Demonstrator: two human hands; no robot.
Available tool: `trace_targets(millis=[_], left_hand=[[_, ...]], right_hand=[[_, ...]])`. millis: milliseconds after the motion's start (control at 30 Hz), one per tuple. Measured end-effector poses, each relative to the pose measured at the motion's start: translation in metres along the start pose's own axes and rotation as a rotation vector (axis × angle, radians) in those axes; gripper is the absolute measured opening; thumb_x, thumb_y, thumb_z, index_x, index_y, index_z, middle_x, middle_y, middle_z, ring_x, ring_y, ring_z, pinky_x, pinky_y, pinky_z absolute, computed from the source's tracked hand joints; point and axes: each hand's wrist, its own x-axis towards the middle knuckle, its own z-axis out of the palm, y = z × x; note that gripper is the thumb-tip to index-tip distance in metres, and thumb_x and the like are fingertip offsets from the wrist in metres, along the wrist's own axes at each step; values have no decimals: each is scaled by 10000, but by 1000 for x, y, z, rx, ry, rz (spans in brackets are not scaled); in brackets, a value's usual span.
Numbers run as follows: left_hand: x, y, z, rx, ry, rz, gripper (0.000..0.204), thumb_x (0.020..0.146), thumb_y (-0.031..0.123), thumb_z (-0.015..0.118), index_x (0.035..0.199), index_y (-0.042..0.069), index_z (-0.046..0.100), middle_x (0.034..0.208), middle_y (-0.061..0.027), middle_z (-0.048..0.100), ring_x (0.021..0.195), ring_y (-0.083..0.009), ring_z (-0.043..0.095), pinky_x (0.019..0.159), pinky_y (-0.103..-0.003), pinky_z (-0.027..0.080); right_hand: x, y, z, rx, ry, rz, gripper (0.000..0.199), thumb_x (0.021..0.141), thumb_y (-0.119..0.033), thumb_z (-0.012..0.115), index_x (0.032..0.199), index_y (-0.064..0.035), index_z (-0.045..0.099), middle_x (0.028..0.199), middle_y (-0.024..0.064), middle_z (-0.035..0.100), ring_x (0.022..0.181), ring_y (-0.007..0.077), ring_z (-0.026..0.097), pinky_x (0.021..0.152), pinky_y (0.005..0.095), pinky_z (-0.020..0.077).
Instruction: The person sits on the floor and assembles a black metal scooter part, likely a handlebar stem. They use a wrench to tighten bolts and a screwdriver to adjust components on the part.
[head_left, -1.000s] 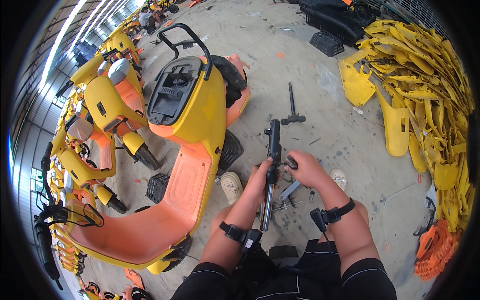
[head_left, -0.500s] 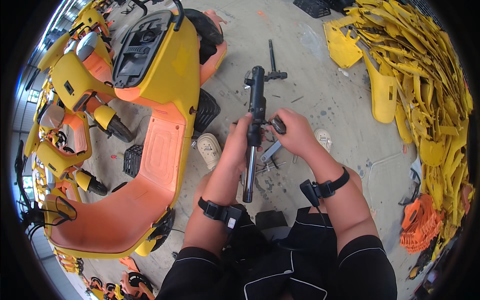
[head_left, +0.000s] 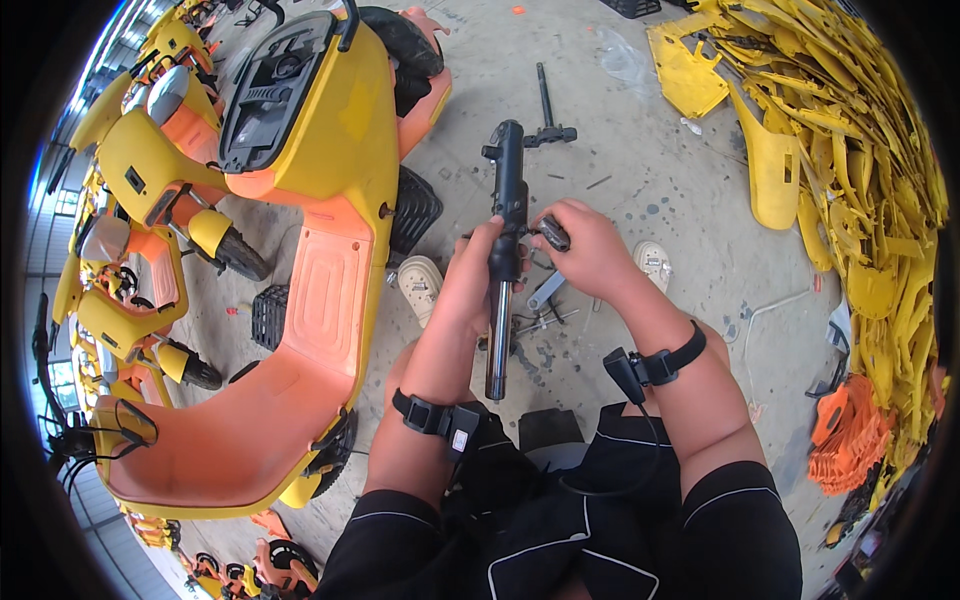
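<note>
My left hand [head_left: 465, 275] is closed around a black fork leg [head_left: 509, 180], whose bare chrome rod points down toward my lap. The leg stands out in front of me between my shoes. Beside it, my right hand [head_left: 590, 245] is closed on a short dark-handled tool [head_left: 553, 233], held against the leg's right side just above its lower end. The tool's tip is too small to make out. On the floor beneath lie a grey wrench-like bar [head_left: 545, 291] and several thin metal tools [head_left: 547, 322], partly hidden by the leg.
A yellow and orange scooter [head_left: 330, 290] stands close on my left, with more scooters [head_left: 150, 170] behind it. Yellow body panels [head_left: 850, 160] are heaped on the right, near stacked orange parts [head_left: 848, 440]. Ahead lies a T-shaped steering stem [head_left: 546, 105].
The fork leg has shifted slightly away from me and turned a little. Both hands have risen a bit with it, and the tool handle has tilted. The view has shifted slightly.
</note>
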Motion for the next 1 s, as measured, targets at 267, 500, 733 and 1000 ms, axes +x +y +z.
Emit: trace_targets(millis=[267, 500, 733, 1000], left_hand=[[1, -3, 3, -62, -19, -12, 472, 1005, 483, 484, 1138, 61, 647, 921, -66, 691, 824, -189, 665, 656, -315, 519], [2, -5, 6, -92, -39, -14, 460, 997, 468, 525, 1158, 47, 618, 898, -78, 668, 788, -181, 667, 621, -323, 520], [6, -9, 14, -30, -16, -51, 534, 975, 539, 511, 1136, 48, 645, 939, -79, 686, 843, -191, 672, 671, -320, 517], [6, -9, 17, -33, -16, -66, 524, 995, 521, 468, 1139, 50, 645, 945, -69, 686, 854, -186, 668, 683, -322, 512]], right_hand=[[0, 2, 0, 144, 4, -44, 207, 890, -163, 720, 990, -13, 619, 897, 172, 642, 839, 373, 623, 740, 432, 497], [-2, 6, -5, -9, -38, 5, 229, 894, -132, 717, 1093, -32, 665, 946, 145, 674, 897, 338, 654, 811, 398, 520], [-1, 21, -6, 38, -15, -91, 208, 881, -126, 729, 1042, -11, 667, 952, 161, 654, 895, 362, 637, 809, 408, 519], [0, 10, -13, -74, -44, 45, 218, 862, -153, 760, 971, -3, 646, 934, 157, 648, 892, 359, 638, 780, 421, 510]])
